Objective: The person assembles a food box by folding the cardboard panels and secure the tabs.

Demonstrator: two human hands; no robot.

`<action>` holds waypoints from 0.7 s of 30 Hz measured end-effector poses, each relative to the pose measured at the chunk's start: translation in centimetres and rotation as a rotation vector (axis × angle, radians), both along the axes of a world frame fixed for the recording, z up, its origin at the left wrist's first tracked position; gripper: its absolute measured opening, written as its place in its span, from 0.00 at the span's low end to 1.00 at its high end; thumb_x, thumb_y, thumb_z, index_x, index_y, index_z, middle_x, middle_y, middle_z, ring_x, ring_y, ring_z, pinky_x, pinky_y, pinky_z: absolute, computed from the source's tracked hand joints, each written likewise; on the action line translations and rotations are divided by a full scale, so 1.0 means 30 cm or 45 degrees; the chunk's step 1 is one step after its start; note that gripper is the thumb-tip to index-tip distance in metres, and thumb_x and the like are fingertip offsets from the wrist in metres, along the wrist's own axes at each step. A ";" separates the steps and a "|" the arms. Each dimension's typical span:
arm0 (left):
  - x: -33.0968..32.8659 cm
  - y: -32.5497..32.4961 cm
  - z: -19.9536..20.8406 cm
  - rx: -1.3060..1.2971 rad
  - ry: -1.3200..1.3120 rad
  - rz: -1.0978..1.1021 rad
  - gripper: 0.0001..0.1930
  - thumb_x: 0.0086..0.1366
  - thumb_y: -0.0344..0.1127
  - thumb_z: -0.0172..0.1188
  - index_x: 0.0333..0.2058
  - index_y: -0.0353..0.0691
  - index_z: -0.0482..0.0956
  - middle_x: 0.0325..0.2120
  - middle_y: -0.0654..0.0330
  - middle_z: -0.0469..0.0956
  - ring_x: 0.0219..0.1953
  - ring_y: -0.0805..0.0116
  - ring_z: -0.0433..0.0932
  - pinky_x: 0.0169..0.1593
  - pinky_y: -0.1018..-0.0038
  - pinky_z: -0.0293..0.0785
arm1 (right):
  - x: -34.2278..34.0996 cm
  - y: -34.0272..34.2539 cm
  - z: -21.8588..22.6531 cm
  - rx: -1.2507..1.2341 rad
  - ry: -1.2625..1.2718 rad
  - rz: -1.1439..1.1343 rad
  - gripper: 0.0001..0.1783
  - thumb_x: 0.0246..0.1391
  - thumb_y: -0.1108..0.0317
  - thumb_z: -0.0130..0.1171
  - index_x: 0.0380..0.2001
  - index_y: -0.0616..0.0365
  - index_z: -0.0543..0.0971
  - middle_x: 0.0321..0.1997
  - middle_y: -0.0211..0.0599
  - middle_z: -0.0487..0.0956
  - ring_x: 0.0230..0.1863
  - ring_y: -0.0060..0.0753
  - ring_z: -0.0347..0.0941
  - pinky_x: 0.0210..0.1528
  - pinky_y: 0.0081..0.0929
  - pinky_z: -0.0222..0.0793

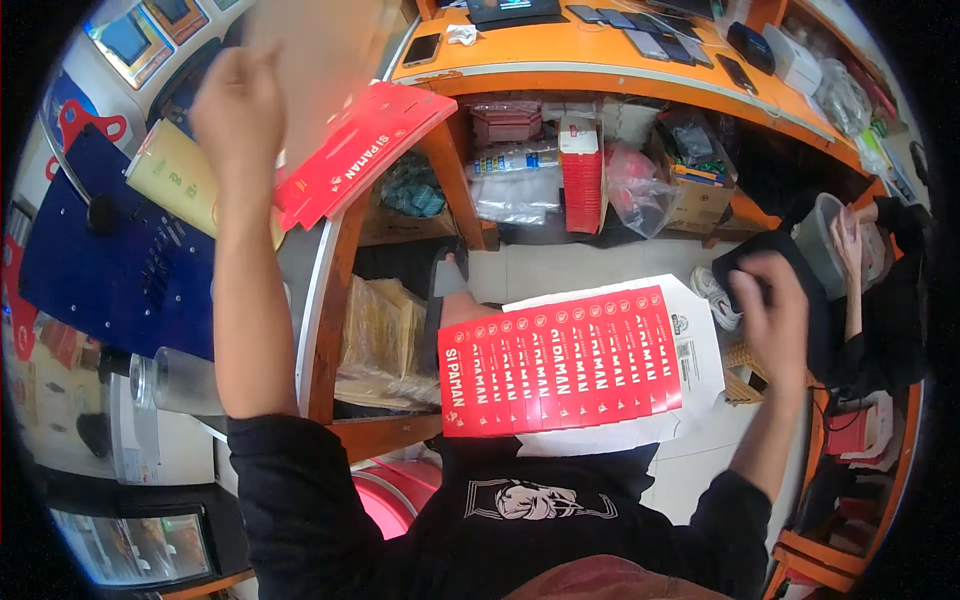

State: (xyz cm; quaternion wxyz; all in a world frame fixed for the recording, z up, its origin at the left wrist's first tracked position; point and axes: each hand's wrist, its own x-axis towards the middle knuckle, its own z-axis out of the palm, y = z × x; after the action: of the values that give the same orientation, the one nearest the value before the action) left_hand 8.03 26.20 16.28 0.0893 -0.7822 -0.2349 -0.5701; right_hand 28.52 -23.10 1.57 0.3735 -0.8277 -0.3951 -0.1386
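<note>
My left hand (240, 105) is raised at the upper left, its fingers pinched on the edge of a beige sheet (318, 55) that is smeared by motion. Below that sheet, a pile of red printed cards (360, 150) lies on the worktable's corner. Across my lap, red printed strips (560, 360) are fanned out in an overlapping row on a white sheet of card (703, 345). My right hand (772, 300) hovers to the right of the fan, touching nothing there. Its fingers are curled in, and nothing shows between them.
A yellow booklet (175, 175) and a dark blue board (120, 245) are beside my left arm. An orange desk (560, 50) with several phones runs along the back, above a shelf of packs. At right, another person's hands (850, 245) are by a grey tub (820, 245).
</note>
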 end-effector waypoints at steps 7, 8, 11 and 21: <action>-0.102 -0.388 0.111 -0.561 -0.522 -0.729 0.15 0.71 0.31 0.56 0.49 0.24 0.76 0.41 0.53 0.82 0.38 0.69 0.81 0.43 0.74 0.76 | -0.191 0.623 0.128 0.455 -0.783 0.699 0.50 0.34 0.58 0.81 0.64 0.33 0.70 0.73 0.44 0.59 0.73 0.64 0.55 0.66 0.61 0.60; -0.127 -0.404 0.102 -0.706 -0.561 -0.755 0.15 0.70 0.31 0.56 0.50 0.24 0.76 0.41 0.52 0.82 0.38 0.69 0.82 0.43 0.73 0.77 | -0.189 0.675 0.138 0.614 -0.922 0.679 0.49 0.33 0.55 0.81 0.63 0.35 0.71 0.74 0.47 0.58 0.73 0.68 0.55 0.67 0.63 0.58; -0.192 -0.436 0.034 -1.228 -0.483 -0.613 0.18 0.72 0.32 0.54 0.55 0.25 0.73 0.41 0.46 0.82 0.41 0.62 0.84 0.42 0.72 0.81 | -0.194 0.693 0.155 0.647 -0.895 0.582 0.36 0.44 0.61 0.73 0.59 0.36 0.74 0.61 0.37 0.72 0.65 0.53 0.68 0.60 0.51 0.71; 0.008 -0.479 -0.554 -1.102 -0.443 -1.157 0.46 0.71 0.68 0.47 0.73 0.38 0.46 0.68 0.50 0.60 0.68 0.58 0.62 0.72 0.57 0.53 | -0.316 0.468 0.084 0.753 -0.164 0.649 0.18 0.57 0.71 0.65 0.50 0.59 0.75 0.42 0.39 0.80 0.41 0.36 0.80 0.41 0.30 0.78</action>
State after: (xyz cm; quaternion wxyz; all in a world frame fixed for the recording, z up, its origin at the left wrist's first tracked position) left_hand 8.27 11.83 -0.35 -0.5232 -0.6651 -0.1002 -0.5232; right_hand 19.04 -9.05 4.10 0.5926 -0.5495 -0.5537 -0.2008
